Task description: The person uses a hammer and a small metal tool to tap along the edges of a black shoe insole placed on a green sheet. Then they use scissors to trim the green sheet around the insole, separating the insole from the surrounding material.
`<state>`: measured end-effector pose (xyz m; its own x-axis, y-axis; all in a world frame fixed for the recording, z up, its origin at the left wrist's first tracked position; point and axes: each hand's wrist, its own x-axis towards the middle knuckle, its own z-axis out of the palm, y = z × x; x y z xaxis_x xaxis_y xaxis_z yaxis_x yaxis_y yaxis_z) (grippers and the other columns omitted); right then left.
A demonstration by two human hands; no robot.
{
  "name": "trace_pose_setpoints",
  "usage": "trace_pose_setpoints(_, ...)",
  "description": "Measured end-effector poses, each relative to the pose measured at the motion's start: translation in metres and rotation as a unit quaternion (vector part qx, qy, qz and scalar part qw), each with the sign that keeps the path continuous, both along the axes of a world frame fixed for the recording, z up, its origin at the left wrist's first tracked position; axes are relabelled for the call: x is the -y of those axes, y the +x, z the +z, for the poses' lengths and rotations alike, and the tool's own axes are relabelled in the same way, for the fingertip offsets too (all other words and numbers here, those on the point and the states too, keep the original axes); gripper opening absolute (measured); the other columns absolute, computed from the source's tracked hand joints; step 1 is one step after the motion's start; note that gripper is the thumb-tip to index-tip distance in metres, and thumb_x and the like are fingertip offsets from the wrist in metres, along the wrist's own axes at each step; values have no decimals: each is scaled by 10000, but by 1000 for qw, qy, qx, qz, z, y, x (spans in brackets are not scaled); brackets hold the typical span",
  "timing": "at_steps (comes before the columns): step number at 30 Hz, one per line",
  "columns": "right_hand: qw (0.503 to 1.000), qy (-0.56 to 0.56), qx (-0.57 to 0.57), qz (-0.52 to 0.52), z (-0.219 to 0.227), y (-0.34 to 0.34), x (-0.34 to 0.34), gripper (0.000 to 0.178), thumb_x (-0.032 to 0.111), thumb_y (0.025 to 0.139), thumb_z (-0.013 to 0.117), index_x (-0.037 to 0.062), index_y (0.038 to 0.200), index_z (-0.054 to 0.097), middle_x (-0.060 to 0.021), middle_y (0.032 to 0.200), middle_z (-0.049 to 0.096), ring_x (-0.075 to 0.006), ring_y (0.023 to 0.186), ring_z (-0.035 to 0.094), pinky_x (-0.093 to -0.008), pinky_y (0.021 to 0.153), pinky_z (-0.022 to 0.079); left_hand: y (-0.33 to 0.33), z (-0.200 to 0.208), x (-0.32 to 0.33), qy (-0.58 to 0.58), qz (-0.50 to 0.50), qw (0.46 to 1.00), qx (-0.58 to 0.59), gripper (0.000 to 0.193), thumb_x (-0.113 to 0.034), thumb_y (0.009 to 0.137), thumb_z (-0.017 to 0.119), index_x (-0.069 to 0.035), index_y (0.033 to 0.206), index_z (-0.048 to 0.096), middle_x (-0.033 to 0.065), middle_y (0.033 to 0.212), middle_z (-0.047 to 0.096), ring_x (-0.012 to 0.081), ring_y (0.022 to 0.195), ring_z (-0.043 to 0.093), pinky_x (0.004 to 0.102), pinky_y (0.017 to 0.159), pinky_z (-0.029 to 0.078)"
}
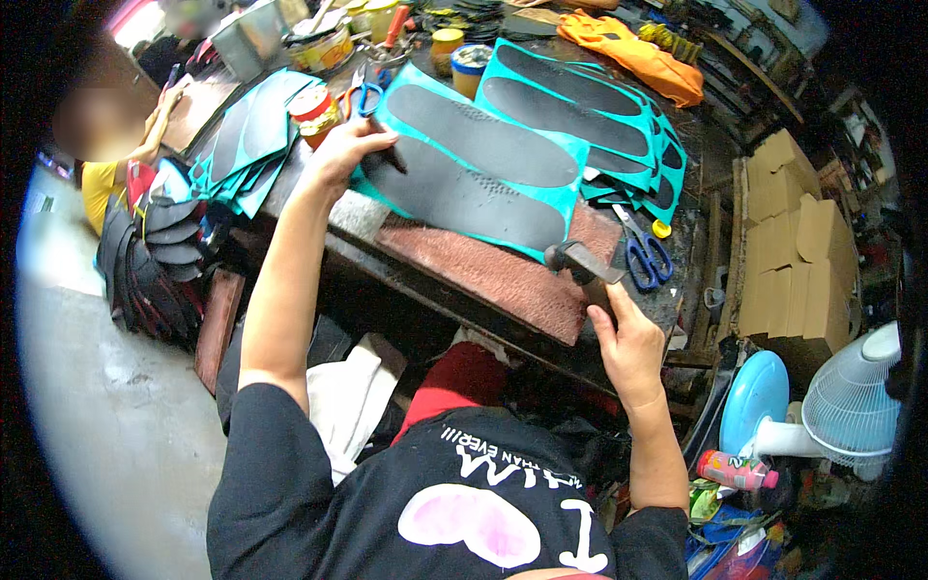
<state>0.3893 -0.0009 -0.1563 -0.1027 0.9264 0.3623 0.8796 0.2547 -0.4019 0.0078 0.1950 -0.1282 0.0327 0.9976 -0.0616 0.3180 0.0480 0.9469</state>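
My left hand (346,153) grips the left edge of a teal sheet (556,230) with its thumb on top; the other fingers are partly hidden. Two dark grey sole-shaped pieces (469,135) lie on that sheet, lengthwise one beyond the other. The sheet rests over a reddish-brown slab (483,266) at the table's front edge. A hammer (583,263) is held in my right hand (630,353), fingers closed around its handle, its head at the sheet's lower right corner. Beside that corner lie blue-handled scissors (648,261).
More teal sheets with dark soles are piled at the right (628,126) and left (251,140). Jars (472,66), a red-labelled tub (315,111) and an orange cloth (633,58) stand or lie behind. Cardboard boxes (793,261) and a fan (851,396) are right; another person (106,184) sits left.
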Motion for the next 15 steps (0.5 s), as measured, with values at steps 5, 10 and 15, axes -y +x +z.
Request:
trace_pose_setpoints(5, 1000, 3, -22, 22, 7, 3, 17, 473, 207, 848, 684, 165, 1304, 565, -117, 816, 637, -317, 668, 631, -390, 592, 495, 26, 60, 31, 273, 3, 958, 87, 121, -134, 862, 709, -46, 935, 668, 2, 854, 653, 79, 797, 591, 243, 768, 461)
trace_pose_setpoints(10, 997, -48, -58, 5, 11, 3, 28, 393, 176, 851, 681, 102, 1226, 591, -145, 882, 657, -338, 740, 647, -384, 637, 504, 76, 77, -37, 365, -28, 924, 111, 184, -186, 863, 712, -29, 956, 695, 7, 855, 671, 82, 775, 582, 239, 747, 454)
trace_pose_setpoints(15, 992, -97, -71, -25, 15, 2, 31, 285, 165, 868, 671, 32, 1115, 619, -199, 964, 670, -376, 864, 663, -382, 716, 517, 140, 16, -113, 187, -27, 982, -4, 278, -290, 793, 746, -59, 948, 726, 83, 963, 693, 160, 945, 608, 321, 872, 459)
